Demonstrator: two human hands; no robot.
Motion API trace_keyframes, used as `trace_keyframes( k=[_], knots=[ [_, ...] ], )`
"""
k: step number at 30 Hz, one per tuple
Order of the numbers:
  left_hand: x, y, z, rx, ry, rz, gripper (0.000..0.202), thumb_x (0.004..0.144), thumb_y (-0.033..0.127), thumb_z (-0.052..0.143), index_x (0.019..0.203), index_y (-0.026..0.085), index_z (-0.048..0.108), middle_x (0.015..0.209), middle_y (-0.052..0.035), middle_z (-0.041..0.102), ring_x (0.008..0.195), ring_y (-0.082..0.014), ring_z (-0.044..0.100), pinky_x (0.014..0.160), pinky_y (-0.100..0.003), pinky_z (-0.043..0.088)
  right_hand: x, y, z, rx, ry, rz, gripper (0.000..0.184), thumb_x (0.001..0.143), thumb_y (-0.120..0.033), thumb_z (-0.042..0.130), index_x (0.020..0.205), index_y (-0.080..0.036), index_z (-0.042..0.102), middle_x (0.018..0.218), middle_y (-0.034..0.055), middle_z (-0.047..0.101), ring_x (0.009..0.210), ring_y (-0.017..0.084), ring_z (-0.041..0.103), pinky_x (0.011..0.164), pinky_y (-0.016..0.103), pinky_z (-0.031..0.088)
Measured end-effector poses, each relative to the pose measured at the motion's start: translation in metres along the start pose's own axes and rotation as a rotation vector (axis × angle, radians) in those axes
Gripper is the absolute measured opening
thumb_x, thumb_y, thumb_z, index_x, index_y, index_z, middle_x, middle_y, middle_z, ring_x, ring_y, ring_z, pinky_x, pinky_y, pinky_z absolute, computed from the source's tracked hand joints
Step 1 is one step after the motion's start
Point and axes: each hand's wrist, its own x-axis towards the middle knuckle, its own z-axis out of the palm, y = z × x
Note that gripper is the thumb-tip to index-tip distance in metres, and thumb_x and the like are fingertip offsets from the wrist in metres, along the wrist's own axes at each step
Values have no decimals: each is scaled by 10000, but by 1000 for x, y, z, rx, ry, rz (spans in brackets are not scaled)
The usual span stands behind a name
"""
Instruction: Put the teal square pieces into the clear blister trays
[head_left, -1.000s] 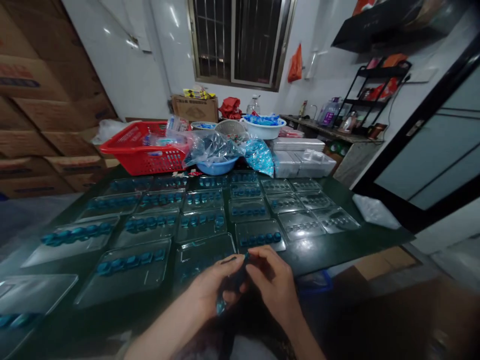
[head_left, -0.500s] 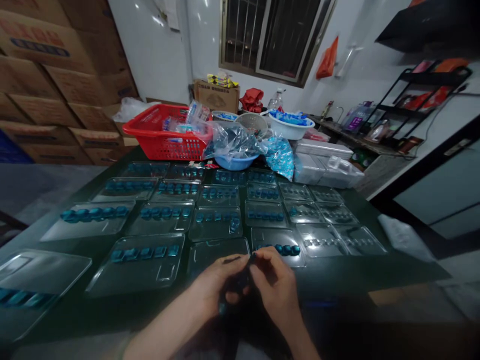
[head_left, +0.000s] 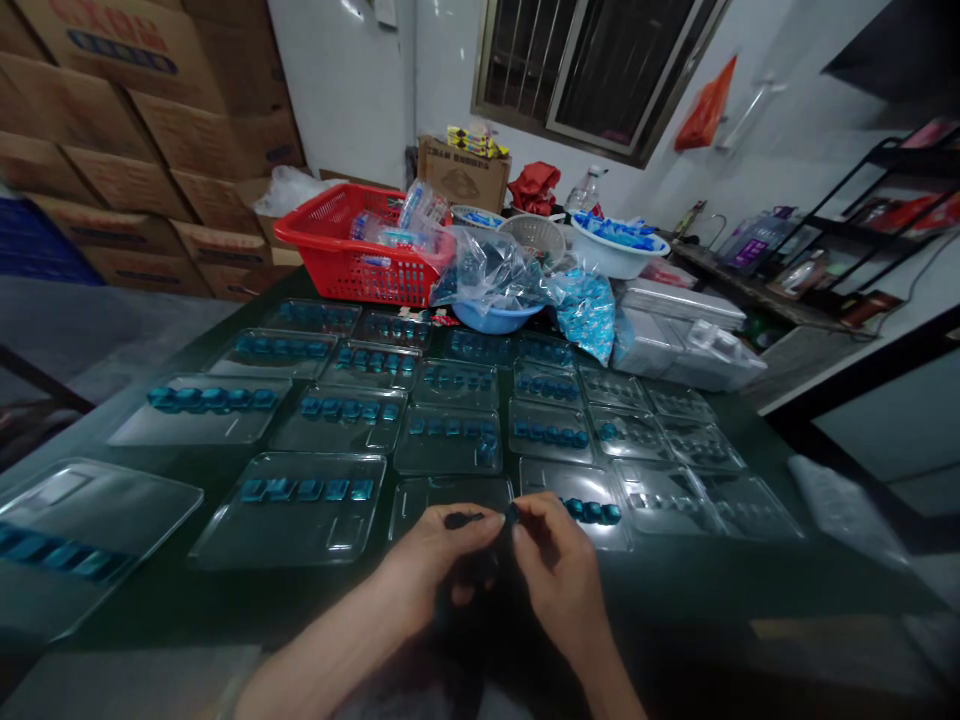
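We turned left.
Near the dark-green table's front edge [head_left: 172,622], left hand [head_left: 442,545] and right hand [head_left: 559,545] pinched a small dark-teal piece [head_left: 512,513], likely mid-adjustment; steadiness seemed needed next.

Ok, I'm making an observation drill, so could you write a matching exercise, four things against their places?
1. Small dark piece
2. Red basket
3. Yellow packets
4. Orange bag

A. On the cardboard box
B. Hanging on the wall
C. Between the left hand and right hand
D. Just left of the blue basin

Pairs: 1-C, 2-D, 3-A, 4-B
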Motion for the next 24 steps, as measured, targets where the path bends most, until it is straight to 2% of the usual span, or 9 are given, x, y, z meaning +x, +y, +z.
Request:
trace_keyframes(
  k=[3,8,10,14,18,21,24],
  knots=[
    [0,-2,5,13,39,15,277,673,358,615,788,108,576,558,-27,502,460,-107,473,312,-151,231,1,2,-1,105,-40,67,189,815,-219,428,992,-200,490,915,28,495,797,119,505,672,224,437],
    [-1,-5,13,110,95,34,277,679,365,599,772,104,584,558,-36,528,451,-102,461,320,-161,253,5,14,-1,200,-28,291,206,762,-330,522,893,-172,542,729,14,542,587,100,504,452,173,400],
    [0,-8,16,154,107,44,272,694,361,576,762,98,588,553,-37,525,436,-99,451,315,-166,256,5,16,-3,197,-54,322,220,771,-338,505,900,-164,547,726,18,544,539,91,488,418,172,383],
    [1,-15,17,179,154,66,255,688,349,576,740,100,593,521,-18,504,405,-93,436,301,-167,258,1,12,-9,88,-99,240,200,808,-278,448,945,-168,544,834,29,533,566,83,500,446,178,390],
    [2,-18,18,133,223,31,250,662,335,599,787,121,563,547,-11,518,427,-114,483,300,-170,272,-2,9,-11,2,-114,129,208,825,-194,395,977,-190,536,885,23,514,731,104,533,586,190,433],
    [0,-16,20,96,275,-14,280,654,338,606,832,136,529,610,-17,539,445,-125,510,301,-168,270,-3,9,-9,-39,-66,71,196,809,-156,399,941,-181,543,868,27,510,774,111,524,657,206,435],
    [-2,-12,21,104,180,2,278,669,368,596,769,112,554,580,-22,519,440,-106,485,307,-160,257,-4,8,-6,-101,41,13,170,792,-150,419,899,-162,550,845,41,508,762,122,513,651,221,431]
  ],
)
